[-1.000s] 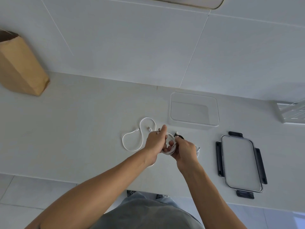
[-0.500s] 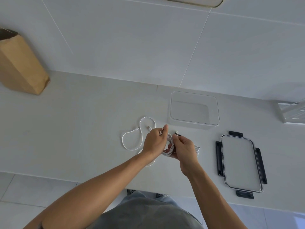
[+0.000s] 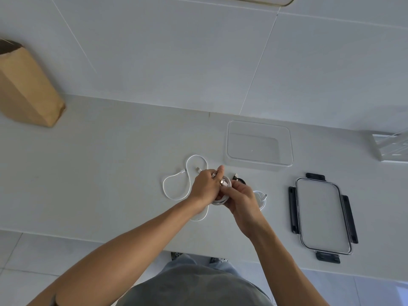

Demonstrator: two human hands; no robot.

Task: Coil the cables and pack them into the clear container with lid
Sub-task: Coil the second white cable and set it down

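Between the counter edge and clear container [image 3: 259,144], both hands, left hand [image 3: 206,186] and right hand [image 3: 242,198], grip white cable coil [image 3: 223,191] so loops stay together.

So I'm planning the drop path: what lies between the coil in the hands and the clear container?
Head view: between the white coil and clear container lies only a small black cable, then bare counter.
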